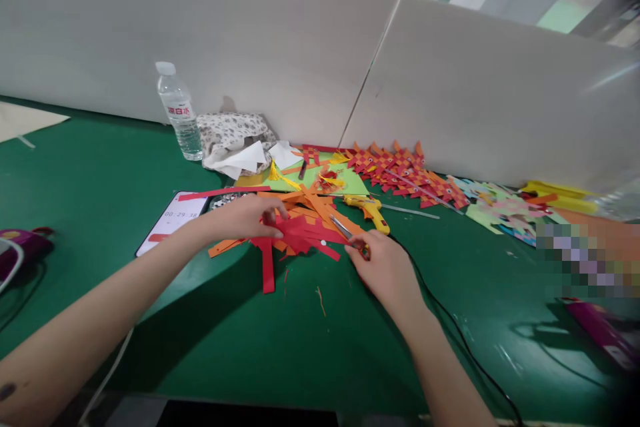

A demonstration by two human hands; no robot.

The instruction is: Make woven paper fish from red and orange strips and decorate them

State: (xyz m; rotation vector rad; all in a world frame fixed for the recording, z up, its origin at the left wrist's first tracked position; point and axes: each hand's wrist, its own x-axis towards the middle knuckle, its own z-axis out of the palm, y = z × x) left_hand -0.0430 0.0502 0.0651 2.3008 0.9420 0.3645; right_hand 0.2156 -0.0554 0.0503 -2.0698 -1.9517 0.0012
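Note:
My left hand (253, 215) hovers at the left side of a heap of red paper pieces (297, 233), thumb and curved fingers apart. Whether its fingertips touch the paper is hard to tell. My right hand (383, 260) is closed around the handles of a pair of scissors (343, 227), whose blades point up and left over the heap. Orange paper strips (325, 205) lie beneath and behind the red pieces. One red strip (269, 270) sticks out toward me. Beyond my right hand lies a yellow glue gun (370, 209).
A phone with a running timer (173, 220) lies at left. Behind stand a water bottle (180, 113) and a patterned cloth pouch (233, 137). Woven red-orange paper fish (400, 170) are piled against the grey partition (450, 80). A black cable (450, 327) crosses the green table (280, 347).

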